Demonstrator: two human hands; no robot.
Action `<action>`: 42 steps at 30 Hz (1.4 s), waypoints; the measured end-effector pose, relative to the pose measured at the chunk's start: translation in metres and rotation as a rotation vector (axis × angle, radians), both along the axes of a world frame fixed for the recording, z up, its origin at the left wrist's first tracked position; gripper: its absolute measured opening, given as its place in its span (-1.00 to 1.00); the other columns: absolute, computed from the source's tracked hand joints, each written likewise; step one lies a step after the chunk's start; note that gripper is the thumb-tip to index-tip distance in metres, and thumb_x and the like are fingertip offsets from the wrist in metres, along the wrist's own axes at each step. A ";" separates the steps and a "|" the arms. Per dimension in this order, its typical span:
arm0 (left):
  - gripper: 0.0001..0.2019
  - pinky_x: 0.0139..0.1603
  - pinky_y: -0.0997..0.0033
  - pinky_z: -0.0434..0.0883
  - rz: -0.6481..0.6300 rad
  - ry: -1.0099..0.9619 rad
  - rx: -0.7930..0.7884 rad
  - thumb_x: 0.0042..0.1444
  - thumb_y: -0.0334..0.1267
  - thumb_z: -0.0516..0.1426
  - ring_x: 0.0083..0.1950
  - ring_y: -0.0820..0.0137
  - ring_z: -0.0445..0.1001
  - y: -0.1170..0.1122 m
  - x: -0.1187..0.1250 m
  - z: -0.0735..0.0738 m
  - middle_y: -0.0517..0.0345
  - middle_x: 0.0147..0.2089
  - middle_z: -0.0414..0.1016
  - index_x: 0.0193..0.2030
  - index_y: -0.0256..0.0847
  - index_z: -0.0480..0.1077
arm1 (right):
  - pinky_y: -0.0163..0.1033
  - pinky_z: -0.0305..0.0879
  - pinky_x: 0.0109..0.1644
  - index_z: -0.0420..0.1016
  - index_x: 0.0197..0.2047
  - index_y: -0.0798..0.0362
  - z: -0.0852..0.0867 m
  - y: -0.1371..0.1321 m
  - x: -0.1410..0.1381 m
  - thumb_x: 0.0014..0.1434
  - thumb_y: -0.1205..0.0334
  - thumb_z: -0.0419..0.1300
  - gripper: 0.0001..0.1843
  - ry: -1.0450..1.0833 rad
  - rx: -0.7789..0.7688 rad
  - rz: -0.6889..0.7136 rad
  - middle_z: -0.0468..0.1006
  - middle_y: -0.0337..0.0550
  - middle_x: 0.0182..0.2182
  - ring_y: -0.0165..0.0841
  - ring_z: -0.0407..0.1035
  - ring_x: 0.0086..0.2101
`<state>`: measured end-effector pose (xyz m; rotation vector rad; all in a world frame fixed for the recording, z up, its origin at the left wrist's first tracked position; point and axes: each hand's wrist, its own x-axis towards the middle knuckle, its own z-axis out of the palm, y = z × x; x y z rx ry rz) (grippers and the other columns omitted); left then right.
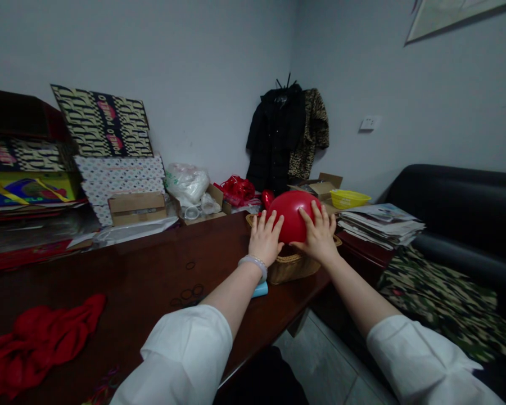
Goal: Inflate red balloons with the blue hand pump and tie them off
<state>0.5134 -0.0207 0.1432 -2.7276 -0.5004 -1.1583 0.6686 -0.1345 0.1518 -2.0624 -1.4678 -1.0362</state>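
White sleeves lead out to a left hand and a right hand, pressed on either side of a red balloon, fingers spread against it, unclenched. The balloon sits just above a wicker basket on the dark wooden desk.

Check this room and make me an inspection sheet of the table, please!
surface: dark wooden table, with thin dark rings lying on it
job's things: red balloon resting above a wicker basket
hands: left hand and right hand both pressed on the balloon, fingers spread
clutter: red cloth, plastic bag, stacked magazines, patterned boxes
cables: nothing seen
surroundings: black coat hanging on the wall, black sofa, wall socket
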 end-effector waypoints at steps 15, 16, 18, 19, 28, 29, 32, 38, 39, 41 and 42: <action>-0.18 0.40 -0.07 -0.26 0.058 0.063 -0.016 0.01 -0.11 0.24 0.46 0.07 -0.26 0.000 -0.005 -0.004 -0.03 0.44 -0.05 0.38 -0.18 0.03 | 0.28 -0.34 0.29 -0.22 0.40 0.00 -0.009 0.001 0.004 -0.11 -0.25 0.31 0.19 -0.007 0.020 -0.020 -0.27 0.05 0.39 0.06 -0.38 0.33; -0.18 0.40 -0.08 -0.25 0.062 0.064 -0.017 0.01 -0.11 0.24 0.46 0.07 -0.25 0.000 -0.005 -0.005 -0.02 0.44 -0.06 0.38 -0.18 0.03 | 0.28 -0.35 0.29 -0.23 0.40 0.00 -0.009 0.001 0.004 -0.10 -0.25 0.30 0.19 -0.005 0.022 -0.019 -0.27 0.05 0.39 0.06 -0.37 0.33; -0.19 0.40 -0.08 -0.24 0.068 0.063 -0.017 0.01 -0.12 0.24 0.46 0.08 -0.25 0.000 -0.005 -0.005 -0.02 0.44 -0.05 0.38 -0.17 0.02 | 0.28 -0.36 0.29 -0.25 0.41 0.00 -0.010 0.001 0.003 -0.08 -0.25 0.29 0.18 -0.002 0.028 -0.018 -0.27 0.05 0.39 0.05 -0.36 0.33; -0.19 0.40 -0.08 -0.24 0.070 0.062 -0.015 0.01 -0.12 0.24 0.46 0.07 -0.25 0.000 -0.006 -0.006 -0.01 0.44 -0.06 0.38 -0.17 0.02 | 0.28 -0.36 0.29 -0.26 0.41 0.00 -0.010 0.001 0.003 -0.07 -0.25 0.28 0.17 -0.001 0.032 -0.018 -0.26 0.05 0.39 0.04 -0.35 0.33; -0.18 0.40 -0.07 -0.26 0.075 0.056 -0.011 0.01 -0.10 0.24 0.46 0.07 -0.25 0.001 -0.007 -0.006 -0.02 0.44 -0.06 0.38 -0.18 0.02 | 0.26 -0.37 0.30 -0.22 0.40 0.04 -0.011 0.001 0.003 -0.05 -0.29 0.25 0.15 0.006 0.053 -0.018 -0.24 0.07 0.39 0.02 -0.33 0.34; -0.17 0.40 -0.07 -0.26 0.073 0.057 -0.011 0.01 -0.10 0.24 0.46 0.07 -0.25 0.000 -0.008 -0.006 -0.02 0.44 -0.06 0.39 -0.18 0.01 | 0.26 -0.37 0.30 -0.22 0.41 0.04 -0.011 0.001 0.002 -0.04 -0.29 0.24 0.14 0.007 0.054 -0.018 -0.24 0.08 0.39 0.02 -0.33 0.34; -0.17 0.40 -0.08 -0.27 0.068 0.058 -0.013 0.00 -0.10 0.24 0.46 0.07 -0.26 0.000 -0.008 -0.007 -0.04 0.44 -0.07 0.39 -0.19 0.01 | 0.27 -0.35 0.29 -0.24 0.41 0.04 -0.012 0.001 0.002 -0.01 -0.28 0.22 0.12 0.012 0.056 -0.013 -0.24 0.08 0.39 0.02 -0.32 0.34; -0.17 0.40 -0.07 -0.27 0.068 0.050 -0.024 0.00 -0.10 0.24 0.46 0.07 -0.27 0.001 -0.008 -0.010 -0.05 0.44 -0.07 0.38 -0.21 0.01 | 0.26 -0.31 0.29 -0.28 0.41 0.03 -0.016 -0.001 0.000 0.06 -0.22 0.20 0.07 0.017 0.054 -0.016 -0.23 0.08 0.39 -0.02 -0.32 0.34; -0.17 0.40 -0.07 -0.27 0.065 0.051 -0.028 0.00 -0.10 0.24 0.46 0.08 -0.27 0.001 -0.008 -0.010 -0.06 0.44 -0.07 0.38 -0.21 0.01 | 0.26 -0.30 0.29 -0.29 0.41 0.03 -0.016 -0.001 0.000 0.07 -0.21 0.19 0.06 0.017 0.053 -0.017 -0.23 0.08 0.39 -0.02 -0.32 0.34; -0.17 0.40 -0.08 -0.26 0.057 0.058 -0.040 0.01 -0.11 0.24 0.46 0.08 -0.28 0.001 -0.009 -0.010 -0.07 0.44 -0.08 0.39 -0.21 0.00 | 0.27 -0.29 0.29 -0.30 0.41 0.03 -0.017 -0.002 0.000 0.08 -0.21 0.18 0.05 0.017 0.051 -0.019 -0.23 0.09 0.39 -0.01 -0.32 0.33; -0.17 0.39 -0.09 -0.25 0.055 0.063 -0.046 0.01 -0.11 0.24 0.46 0.08 -0.29 0.001 -0.009 -0.010 -0.08 0.44 -0.09 0.39 -0.21 0.00 | 0.28 -0.29 0.28 -0.31 0.41 0.03 -0.018 -0.002 0.000 0.08 -0.21 0.17 0.05 0.017 0.049 -0.021 -0.23 0.10 0.39 0.00 -0.32 0.33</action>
